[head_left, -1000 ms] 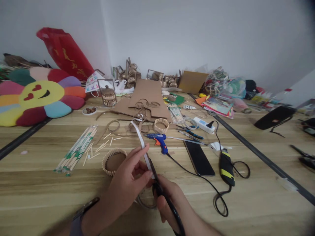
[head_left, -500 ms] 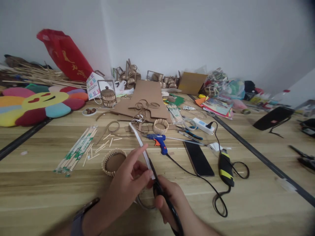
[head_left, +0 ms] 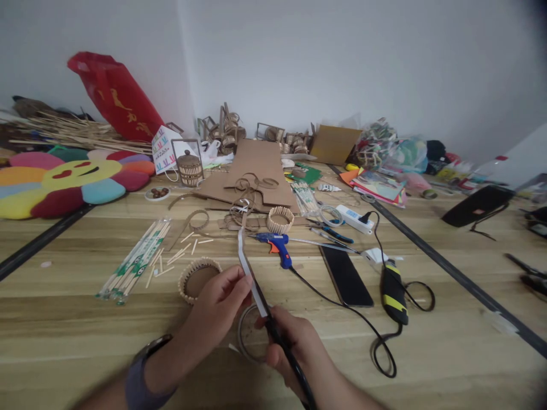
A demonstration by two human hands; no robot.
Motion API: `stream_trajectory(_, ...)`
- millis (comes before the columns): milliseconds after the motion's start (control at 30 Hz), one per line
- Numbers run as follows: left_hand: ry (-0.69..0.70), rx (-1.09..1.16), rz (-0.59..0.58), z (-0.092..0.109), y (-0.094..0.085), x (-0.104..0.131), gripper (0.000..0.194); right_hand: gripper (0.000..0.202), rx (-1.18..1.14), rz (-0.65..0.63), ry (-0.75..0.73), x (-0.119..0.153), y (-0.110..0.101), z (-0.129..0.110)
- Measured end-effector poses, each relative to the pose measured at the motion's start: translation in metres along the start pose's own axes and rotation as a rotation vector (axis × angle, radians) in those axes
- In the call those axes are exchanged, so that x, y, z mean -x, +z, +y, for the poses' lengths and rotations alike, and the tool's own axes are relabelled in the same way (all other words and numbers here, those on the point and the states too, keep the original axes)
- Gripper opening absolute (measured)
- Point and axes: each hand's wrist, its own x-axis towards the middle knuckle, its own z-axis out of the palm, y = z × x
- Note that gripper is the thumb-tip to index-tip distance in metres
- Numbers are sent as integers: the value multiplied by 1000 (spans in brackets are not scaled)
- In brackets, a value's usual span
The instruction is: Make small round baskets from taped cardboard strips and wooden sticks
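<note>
My left hand (head_left: pixel 224 296) pinches a narrow white strip (head_left: pixel 253 278) between thumb and fingers. The strip runs away from me, with a bend near its far end. Black-handled scissors (head_left: pixel 284 341) are in my right hand (head_left: pixel 299 336), their blade lying lengthwise along the strip. Beneath both hands a thin grey ring (head_left: pixel 244 341) rests on the table, partly covered. Just left of my left hand stands a round piece edged with short wooden sticks (head_left: pixel 188 285), around a brown base. A similar smaller stick ring (head_left: pixel 280 219) sits farther off.
A blue glue gun (head_left: pixel 278 246) lies ahead, its cable curving right. Beside it are a black phone (head_left: pixel 347 276) and a black-yellow corded tool (head_left: pixel 393 293). Bagged sticks (head_left: pixel 137 256) lie left. Cardboard (head_left: pixel 256 165) and brown strips (head_left: pixel 245 208) occupy the middle back.
My left hand has drawn back slightly left and its extended index finger has curled in. The white strip's far end has shifted right, and more of the grey ring shows.
</note>
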Motion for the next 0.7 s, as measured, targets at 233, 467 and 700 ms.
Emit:
stream_trajectory(233, 73, -102, 1, -6, 1, 5, 35, 81, -50, -23, 16, 3, 1, -2)
stream_trajectory(467, 93, -121, -16, -13, 3, 4, 35, 79, -37, -13, -7, 0, -1, -1)
stream_trajectory(700, 89, -116, -17, -17, 1, 4, 36, 77, 36, 29, -14, 1, -1, 6)
